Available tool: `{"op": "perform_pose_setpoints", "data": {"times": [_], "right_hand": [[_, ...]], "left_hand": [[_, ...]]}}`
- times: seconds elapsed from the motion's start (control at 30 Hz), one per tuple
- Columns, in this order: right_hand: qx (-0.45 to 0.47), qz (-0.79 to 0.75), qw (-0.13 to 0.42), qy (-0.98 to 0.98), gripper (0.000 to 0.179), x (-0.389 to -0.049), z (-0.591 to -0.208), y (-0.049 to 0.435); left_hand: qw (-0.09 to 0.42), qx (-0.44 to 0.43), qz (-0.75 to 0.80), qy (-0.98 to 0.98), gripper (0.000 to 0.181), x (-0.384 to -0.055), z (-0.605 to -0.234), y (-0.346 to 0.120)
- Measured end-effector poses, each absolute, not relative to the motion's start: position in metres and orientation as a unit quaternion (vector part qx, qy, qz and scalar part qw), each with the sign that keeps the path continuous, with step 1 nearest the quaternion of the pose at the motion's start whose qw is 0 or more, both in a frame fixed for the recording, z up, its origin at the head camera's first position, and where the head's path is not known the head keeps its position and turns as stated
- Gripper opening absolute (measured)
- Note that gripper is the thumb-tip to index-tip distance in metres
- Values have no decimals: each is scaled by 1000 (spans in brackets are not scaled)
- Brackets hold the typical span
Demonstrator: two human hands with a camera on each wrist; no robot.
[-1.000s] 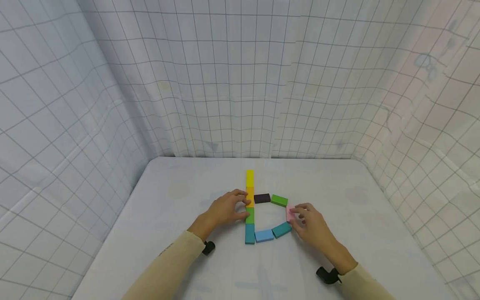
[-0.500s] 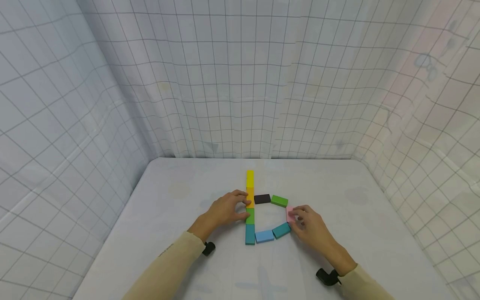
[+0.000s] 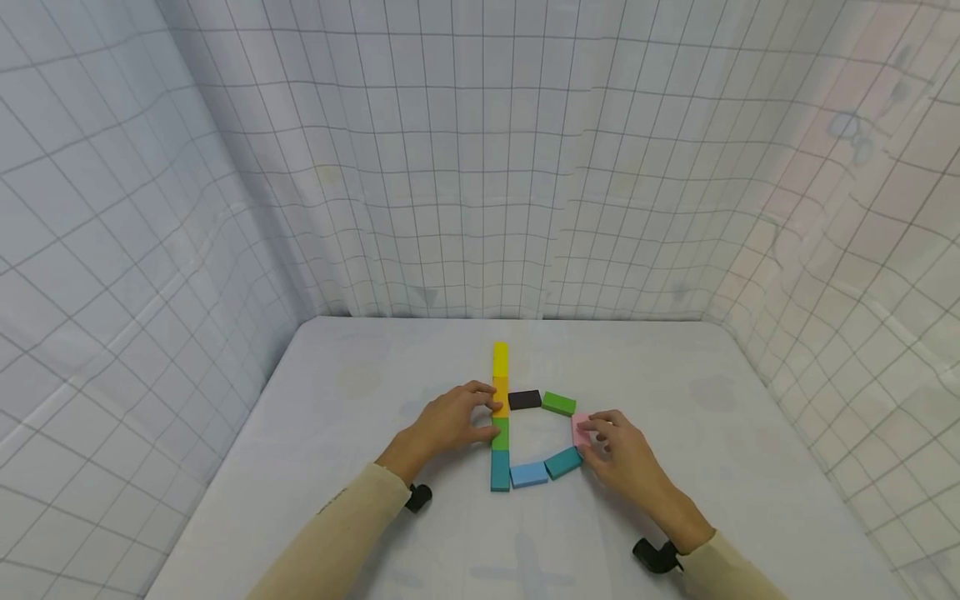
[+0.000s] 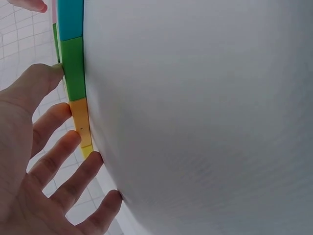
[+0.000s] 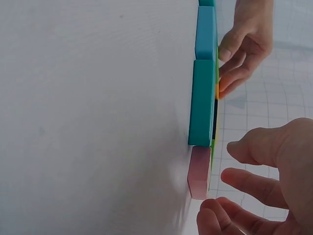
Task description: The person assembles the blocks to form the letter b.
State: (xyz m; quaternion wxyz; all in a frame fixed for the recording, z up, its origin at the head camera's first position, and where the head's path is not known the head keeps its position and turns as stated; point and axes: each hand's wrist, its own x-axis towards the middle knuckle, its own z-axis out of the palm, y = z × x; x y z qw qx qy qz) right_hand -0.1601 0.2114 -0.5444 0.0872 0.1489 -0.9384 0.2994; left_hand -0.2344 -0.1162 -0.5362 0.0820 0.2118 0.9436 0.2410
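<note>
Flat coloured blocks lie end to end on the white table. A straight column runs from a yellow block (image 3: 500, 359) through an orange block (image 3: 499, 385) and a green block (image 3: 503, 434) to a teal block (image 3: 500, 471). Right of it curve a black block (image 3: 524, 400), another green block (image 3: 559, 403), a pink block (image 3: 578, 432), another teal block (image 3: 563, 462) and a light blue block (image 3: 528, 474). My left hand (image 3: 447, 419), fingers spread, touches the column's green and orange blocks. My right hand (image 5: 274, 176) hovers beside the pink block, fingers loosely bent, gripping nothing.
White cloth with a dark grid, a curtain (image 3: 480, 183), hangs behind the table (image 3: 360, 533) and along both sides. A black wrist device (image 3: 656, 556) sits under the right wrist, and another black wrist device (image 3: 419, 497) under the left.
</note>
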Motion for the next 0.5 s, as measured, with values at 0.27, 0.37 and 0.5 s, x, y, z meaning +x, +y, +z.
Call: {"op": "perform_pose_setpoints", "data": {"times": [0.27,0.37,0.5], "right_hand": [[141,289,86,-943,31,-159,-546,213],[137,285,86,-945,32,-160,-548,213],[132,280,84,-947,33,-160,-550,213]], "left_hand": [[85,216,228,946,43,-237,-535,-115],[83,219,219,947,44,-237,-535,-114],[80,220,210,949,45,-237,-536,-115]]}}
